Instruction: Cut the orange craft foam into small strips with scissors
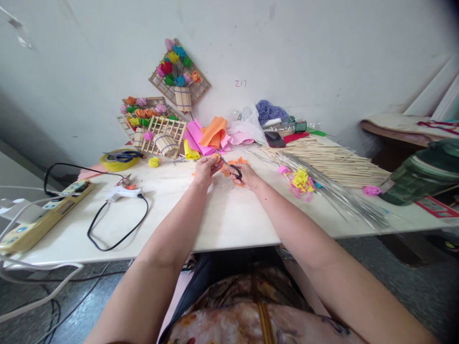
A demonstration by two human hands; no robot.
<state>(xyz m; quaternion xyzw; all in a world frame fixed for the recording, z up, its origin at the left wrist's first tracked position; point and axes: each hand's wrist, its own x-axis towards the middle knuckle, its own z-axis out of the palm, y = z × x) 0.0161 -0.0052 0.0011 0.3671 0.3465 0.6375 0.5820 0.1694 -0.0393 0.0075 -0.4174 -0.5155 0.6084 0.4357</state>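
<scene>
In the middle of the white table, my right hand (247,175) grips a pair of scissors (234,169) by the dark handle, with the blades pointing up and left. Just left of them, my left hand (207,170) is closed in a pinch on a small piece of orange crepe paper (215,156); most of that piece is hidden by my fingers. Orange paper scraps (229,171) lie on the table beneath and between the hands. Beyond the hands are rolls of orange crepe paper (214,132) and pink crepe paper (198,134).
At left lie a white glue gun (124,193) with a looped cord, a power strip (46,217) and yellow tape (118,162). Paper-flower lattices (179,79) stand by the wall. Wires (330,196), thin sticks (322,160), a phone (275,139) and a green bottle (419,174) occupy the right.
</scene>
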